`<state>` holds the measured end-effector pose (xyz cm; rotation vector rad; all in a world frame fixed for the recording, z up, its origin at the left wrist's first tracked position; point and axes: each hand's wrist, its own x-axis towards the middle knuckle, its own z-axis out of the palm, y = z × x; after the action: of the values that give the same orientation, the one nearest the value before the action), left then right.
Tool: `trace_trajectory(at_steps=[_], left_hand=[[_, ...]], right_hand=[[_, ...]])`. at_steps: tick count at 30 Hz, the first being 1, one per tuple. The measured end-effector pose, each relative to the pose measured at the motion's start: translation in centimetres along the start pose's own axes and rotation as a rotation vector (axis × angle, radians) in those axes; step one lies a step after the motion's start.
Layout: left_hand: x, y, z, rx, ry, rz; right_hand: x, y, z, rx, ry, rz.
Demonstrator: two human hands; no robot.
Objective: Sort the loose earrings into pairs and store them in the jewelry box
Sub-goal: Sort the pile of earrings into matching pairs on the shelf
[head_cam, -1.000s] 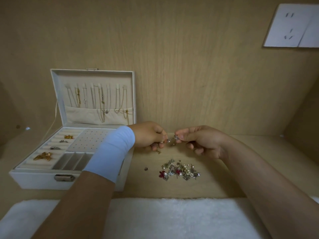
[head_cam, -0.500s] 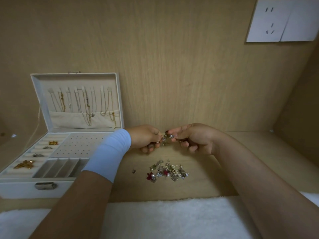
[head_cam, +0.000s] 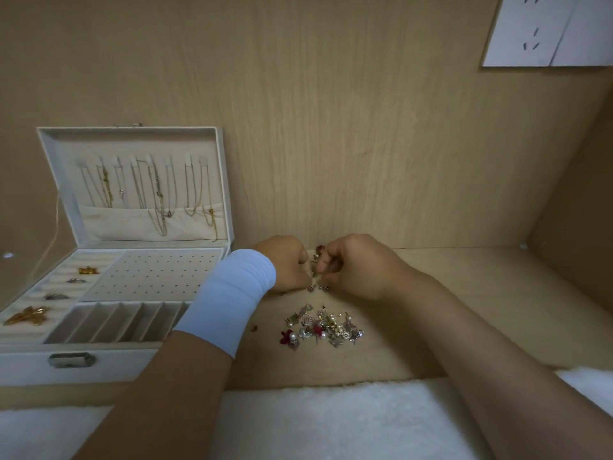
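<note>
The left hand (head_cam: pixel 285 263) and right hand (head_cam: pixel 351 265) meet, both curled, pinching tiny earrings (head_cam: pixel 315 258) between them; I think they are matching a pair; these are too small to tell which way they point; the pile (head_cam: pixel 323 328) lies near the hands, on the body side, stretched left to right; next, carry the pair gently to the jewelry box (head_cam: pixel 99 366) beside the left wrist.

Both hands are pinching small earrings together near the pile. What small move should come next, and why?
Probably carry the small earrings left to the perforated panel of the open jewelry box: the left hand and right hand pinch them together, seemingly a pair, and that panel holds no earrings yet.
</note>
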<state>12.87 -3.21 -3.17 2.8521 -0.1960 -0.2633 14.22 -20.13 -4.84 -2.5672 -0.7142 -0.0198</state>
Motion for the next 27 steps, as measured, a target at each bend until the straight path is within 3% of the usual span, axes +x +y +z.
trace_trajectory(at_steps=[9,18,27], left_hand=[[0.3,-0.1,-0.2,0.108,0.058,0.019],[0.4,-0.1,0.4,0.049,0.045,0.064],[0.3,-0.2,0.2,-0.016,0.022,0.062]], right_hand=[[-0.2,-0.4,0.1,-0.127,0.036,-0.051],[-0.2,0.1,-0.4,-0.103,-0.057,0.029],[0.0,-0.2,0.7,-0.108,-0.016,0.003]])
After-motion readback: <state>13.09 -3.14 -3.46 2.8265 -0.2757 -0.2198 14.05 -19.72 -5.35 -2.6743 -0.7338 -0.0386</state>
